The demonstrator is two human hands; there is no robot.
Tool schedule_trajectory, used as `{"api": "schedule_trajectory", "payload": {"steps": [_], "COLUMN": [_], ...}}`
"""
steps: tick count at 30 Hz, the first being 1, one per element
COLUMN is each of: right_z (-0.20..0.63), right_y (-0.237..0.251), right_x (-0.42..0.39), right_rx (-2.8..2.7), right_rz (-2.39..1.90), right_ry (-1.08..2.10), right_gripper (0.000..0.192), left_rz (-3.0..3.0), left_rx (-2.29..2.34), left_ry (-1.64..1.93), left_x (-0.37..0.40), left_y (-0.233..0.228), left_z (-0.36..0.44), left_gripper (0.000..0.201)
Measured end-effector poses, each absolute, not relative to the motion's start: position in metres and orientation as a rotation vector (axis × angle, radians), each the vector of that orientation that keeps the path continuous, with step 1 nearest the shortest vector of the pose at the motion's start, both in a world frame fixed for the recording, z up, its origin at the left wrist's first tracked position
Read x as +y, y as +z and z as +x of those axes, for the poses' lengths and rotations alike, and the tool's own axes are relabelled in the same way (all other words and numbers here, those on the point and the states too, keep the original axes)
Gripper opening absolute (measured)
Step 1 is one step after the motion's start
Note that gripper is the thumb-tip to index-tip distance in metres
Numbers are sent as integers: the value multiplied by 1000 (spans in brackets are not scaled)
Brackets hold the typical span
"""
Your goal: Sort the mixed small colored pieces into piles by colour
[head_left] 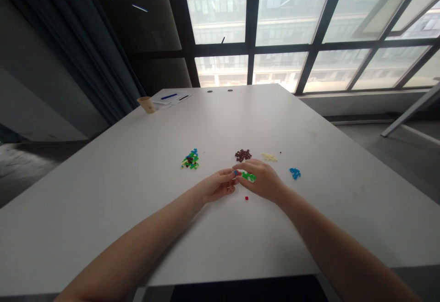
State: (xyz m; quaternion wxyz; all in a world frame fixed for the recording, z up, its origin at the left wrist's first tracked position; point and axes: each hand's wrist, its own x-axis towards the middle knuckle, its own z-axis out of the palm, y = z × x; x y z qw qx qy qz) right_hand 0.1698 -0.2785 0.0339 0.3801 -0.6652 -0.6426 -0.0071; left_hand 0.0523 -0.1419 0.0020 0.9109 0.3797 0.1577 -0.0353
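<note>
Beside the brown brick pile (243,155), hands together.
Left hand (216,187) pinching blue brick (235,172); right hand (263,180) clamped on green piece (248,176); red brick (246,198) just nearer; no legible writing.

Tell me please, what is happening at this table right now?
A person sits at a white table and works with tiny building bricks. The left hand and right hand meet over a small blue brick, and the right hand also holds a green piece. Around them lie sorted piles: mixed green-blue, brown, cream, blue, plus one red brick.
</note>
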Motion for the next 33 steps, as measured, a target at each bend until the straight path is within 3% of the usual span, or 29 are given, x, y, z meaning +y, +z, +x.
{"api": "schedule_trajectory", "payload": {"steps": [8,17,24,33], "right_z": [181,278,292,292], "right_y": [42,35,26,25], "right_x": [-282,-327,-333,-335], "right_rx": [-1639,-1177,-1158,-1144], "right_rz": [-1857,-2700,-2799,-2801], "right_ry": [7,266,534,525], "right_gripper": [15,16,20,18], "left_rz": [812,820,820,838], "left_rx": [424,516,527,531], "left_ry": [-43,25,36,62], "left_x": [-146,-141,-138,-133], "left_y": [10,5,5,10], "left_z": [53,54,55,53], "left_gripper": [19,21,23,22]}}
